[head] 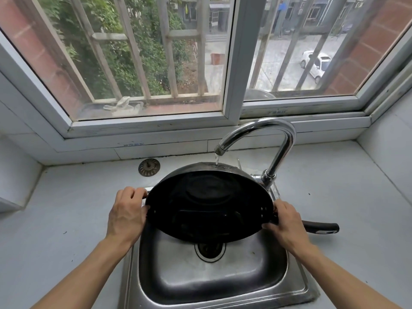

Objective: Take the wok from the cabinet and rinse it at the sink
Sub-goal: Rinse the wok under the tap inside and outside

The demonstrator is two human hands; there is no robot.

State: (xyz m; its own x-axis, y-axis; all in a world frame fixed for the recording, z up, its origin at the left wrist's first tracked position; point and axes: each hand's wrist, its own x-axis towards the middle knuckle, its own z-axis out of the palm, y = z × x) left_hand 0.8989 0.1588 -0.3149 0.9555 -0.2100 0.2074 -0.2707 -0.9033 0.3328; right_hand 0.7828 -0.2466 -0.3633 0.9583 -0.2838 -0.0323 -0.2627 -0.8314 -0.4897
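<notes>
A black wok (209, 204) is held tilted over the steel sink (211, 279), its inside facing me. My left hand (127, 216) grips its left rim and small side handle. My right hand (287, 224) grips the right rim where the long black handle (323, 227) juts out to the right. A thin stream of water runs from the chrome faucet (267, 134) onto the wok's far outer edge. The sink's drain (209, 249) shows just below the wok.
A metal sink strainer (149, 167) lies on the grey counter (66, 219) behind the sink at the left. A barred window (229, 63) rises right behind the faucet. A white wall closes the counter on the right.
</notes>
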